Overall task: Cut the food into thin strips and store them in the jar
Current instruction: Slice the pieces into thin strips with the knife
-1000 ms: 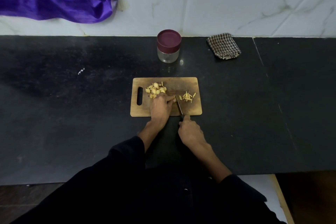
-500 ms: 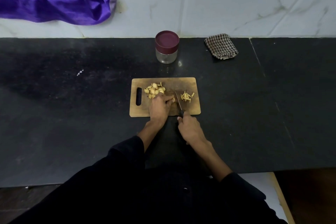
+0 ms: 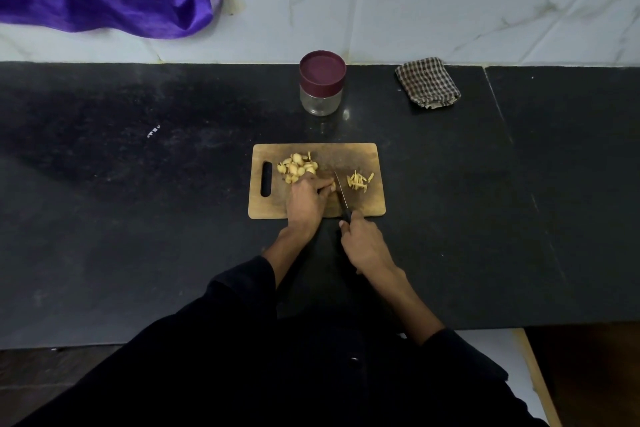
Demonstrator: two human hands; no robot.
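The left hand (image 3: 306, 199) pinned a food piece (image 3: 332, 186) on the cutting board (image 3: 317, 210); the right hand (image 3: 363, 241) gripped the knife (image 3: 341, 192). Blade beside fingertips: slip risk. The jar (image 3: 322, 83) stood capped behind

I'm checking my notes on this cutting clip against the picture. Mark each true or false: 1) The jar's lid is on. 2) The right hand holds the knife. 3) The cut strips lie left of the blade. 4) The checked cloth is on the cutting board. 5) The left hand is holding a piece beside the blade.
1) The jar has its lid on. True.
2) The right hand holds the knife. True.
3) The cut strips lie left of the blade. False: they lie to its right; the uncut slices are on the left.
4) The checked cloth is on the cutting board. False: it lies on the counter, by the wall.
5) The left hand holds a piece beside the blade. True.
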